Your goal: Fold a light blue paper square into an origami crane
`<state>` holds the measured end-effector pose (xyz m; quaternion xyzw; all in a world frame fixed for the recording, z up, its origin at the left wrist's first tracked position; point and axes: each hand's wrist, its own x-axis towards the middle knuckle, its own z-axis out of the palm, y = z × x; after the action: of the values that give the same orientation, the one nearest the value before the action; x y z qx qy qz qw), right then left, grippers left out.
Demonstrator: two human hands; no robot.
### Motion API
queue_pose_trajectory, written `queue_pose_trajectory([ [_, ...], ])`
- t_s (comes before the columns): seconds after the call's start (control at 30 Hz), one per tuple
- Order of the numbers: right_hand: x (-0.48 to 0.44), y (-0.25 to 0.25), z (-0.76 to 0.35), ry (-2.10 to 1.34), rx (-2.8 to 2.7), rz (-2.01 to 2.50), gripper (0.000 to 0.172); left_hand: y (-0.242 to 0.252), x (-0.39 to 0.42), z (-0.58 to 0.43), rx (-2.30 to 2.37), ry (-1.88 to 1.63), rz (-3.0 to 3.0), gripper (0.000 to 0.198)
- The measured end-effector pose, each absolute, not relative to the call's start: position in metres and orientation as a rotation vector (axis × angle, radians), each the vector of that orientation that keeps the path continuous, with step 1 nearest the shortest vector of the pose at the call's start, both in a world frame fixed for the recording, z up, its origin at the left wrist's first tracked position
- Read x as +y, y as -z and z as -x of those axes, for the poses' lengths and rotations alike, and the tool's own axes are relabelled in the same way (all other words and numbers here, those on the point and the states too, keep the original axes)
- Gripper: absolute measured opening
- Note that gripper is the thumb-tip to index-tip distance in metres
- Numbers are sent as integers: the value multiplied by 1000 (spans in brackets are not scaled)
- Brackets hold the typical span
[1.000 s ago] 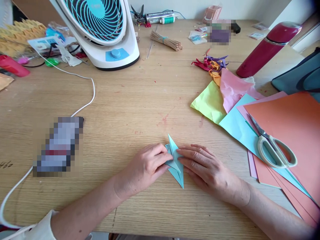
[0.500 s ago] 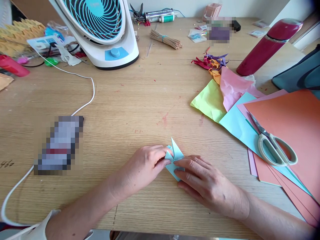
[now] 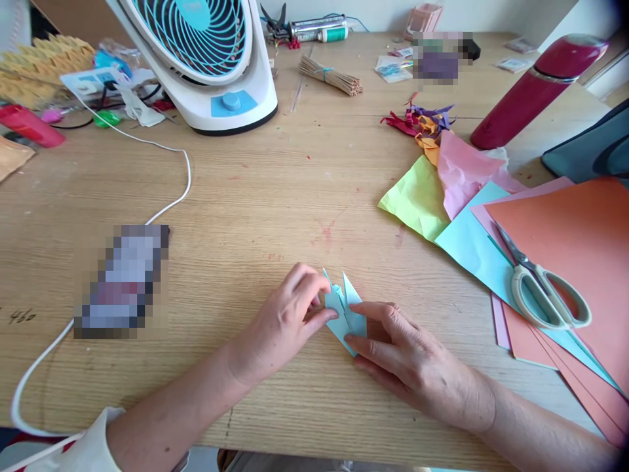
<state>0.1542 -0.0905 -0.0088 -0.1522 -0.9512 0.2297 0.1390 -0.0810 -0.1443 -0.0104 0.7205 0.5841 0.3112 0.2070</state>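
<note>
A small piece of light blue folded paper (image 3: 343, 309) is between my hands near the front of the table, two pointed tips rising at its far end. My left hand (image 3: 295, 305) pinches its left side, the thumb on the near face and the index finger curled behind the left tip. On the right edge, the fingers of my right hand (image 3: 405, 347) grip the paper, index finger on the upper part and middle finger lower down. The right thumb is mostly hidden beneath the hand.
Scissors (image 3: 543, 285) lie on stacked coloured paper (image 3: 565, 223) at right. Behind are crumpled green paper (image 3: 417, 200), folded scraps (image 3: 422, 124) and a red thermos (image 3: 531, 98). A fan (image 3: 230, 105) stands at the back; a blurred phone (image 3: 125, 278) with white cable (image 3: 188, 174) is left.
My left fingers have lifted and curled, and the paper's left tip now stands up apart from the right one. My right index finger has shifted up slightly. The whole view has moved a little.
</note>
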Motion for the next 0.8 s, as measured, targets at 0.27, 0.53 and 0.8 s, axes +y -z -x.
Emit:
queue_pose_trajectory([
  [0.27,-89,9,-153,-599,-2773,443,19,7,-154,80,1427,-829,-2552,20],
  [0.53,-88,9,-150,-416,-2780,361,35,5,-164,83,1415,-523,-2881,33],
  [0.8,-88,10,-151,-434,-2771,394,39,0,-163,84,1426,-412,-2902,40],
])
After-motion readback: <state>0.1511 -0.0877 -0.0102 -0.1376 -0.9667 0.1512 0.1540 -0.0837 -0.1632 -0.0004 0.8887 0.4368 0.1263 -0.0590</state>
